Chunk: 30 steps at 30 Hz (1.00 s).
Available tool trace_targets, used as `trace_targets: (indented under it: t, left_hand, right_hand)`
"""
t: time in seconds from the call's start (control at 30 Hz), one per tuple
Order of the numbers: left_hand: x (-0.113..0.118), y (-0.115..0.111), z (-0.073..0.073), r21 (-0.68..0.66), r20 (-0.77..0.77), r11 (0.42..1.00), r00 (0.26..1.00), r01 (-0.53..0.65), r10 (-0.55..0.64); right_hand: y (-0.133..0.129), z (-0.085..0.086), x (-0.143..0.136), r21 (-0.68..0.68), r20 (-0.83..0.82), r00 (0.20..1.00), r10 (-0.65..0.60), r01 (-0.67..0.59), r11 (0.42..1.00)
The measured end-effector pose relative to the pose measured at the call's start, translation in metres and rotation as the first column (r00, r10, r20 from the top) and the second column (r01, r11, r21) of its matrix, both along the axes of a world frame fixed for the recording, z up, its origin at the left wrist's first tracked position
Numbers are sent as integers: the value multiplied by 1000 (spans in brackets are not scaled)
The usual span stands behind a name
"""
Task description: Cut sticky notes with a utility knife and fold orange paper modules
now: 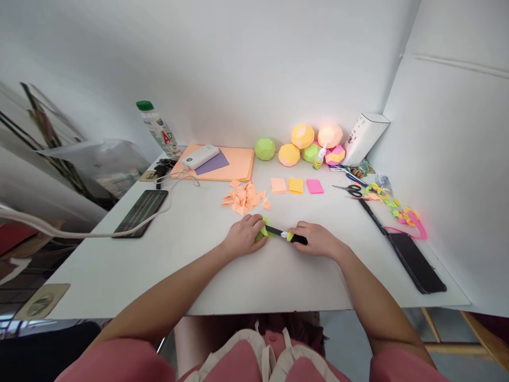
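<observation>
My left hand (245,236) is closed around a small piece of bright green paper (266,219), pinched at the fingertips and partly hidden by them. My right hand (317,240) grips a utility knife (299,240) with a black and yellow-green handle. Its dark blade points left and reaches the green paper at my left fingers. Just beyond my hands lies a loose pile of folded orange paper pieces (243,198). Behind it, in a row to the right, are small peach (279,185), yellow (296,185) and pink (314,187) paper squares.
Several faceted paper balls (289,155) stand along the wall beside a small glue bottle (319,157). Scissors (350,189) and a black phone-like device (417,261) lie right. At left are another phone (142,212), cables, orange sheets (237,165), a power bank (201,157) and a bottle (159,129).
</observation>
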<state>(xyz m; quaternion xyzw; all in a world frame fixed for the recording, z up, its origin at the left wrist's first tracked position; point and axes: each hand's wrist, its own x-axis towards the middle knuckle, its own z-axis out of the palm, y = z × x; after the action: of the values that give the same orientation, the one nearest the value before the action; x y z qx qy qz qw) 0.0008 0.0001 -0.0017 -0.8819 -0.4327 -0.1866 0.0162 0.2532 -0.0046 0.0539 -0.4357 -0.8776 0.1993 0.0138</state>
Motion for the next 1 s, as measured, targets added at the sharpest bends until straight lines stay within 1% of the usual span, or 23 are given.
trace_targets:
  t: [0.23,0.53,0.8,1.0]
  left_hand:
    - [-2,0,-3,23,21,1000,1000,2,-2]
    - [-1,-1,0,26,6,1000,1000,-2,1]
    - [-2,0,-1,21,2,1000,1000,0,0]
    - [-2,0,-2,25,-7,1000,1000,-9,9]
  right_hand:
    - [1,0,1,-19,22,1000,-9,9,1000]
    - [5,4,16,-47,59,997,-57,59,997]
    - [3,8,11,-60,68,996,-52,56,997]
    - [3,6,8,-46,16,1000,-20,21,999]
